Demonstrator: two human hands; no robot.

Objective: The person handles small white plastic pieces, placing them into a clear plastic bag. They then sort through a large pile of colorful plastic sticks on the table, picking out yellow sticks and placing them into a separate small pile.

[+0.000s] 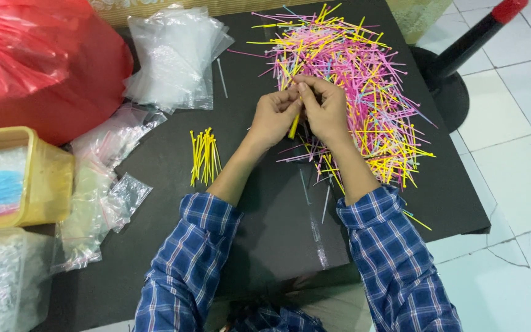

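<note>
Both hands pinch yellow ties; clear bags behind.

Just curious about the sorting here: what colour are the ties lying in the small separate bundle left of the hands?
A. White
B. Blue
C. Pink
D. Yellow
D: the small bundle on the black table, left of the left hand, is all yellow, while the big mixed pile lies behind the right hand.

Blue plaid cotton shirt sleeves, crossed by white and red lines, cuffs rolled back; both forearms bare.
</note>
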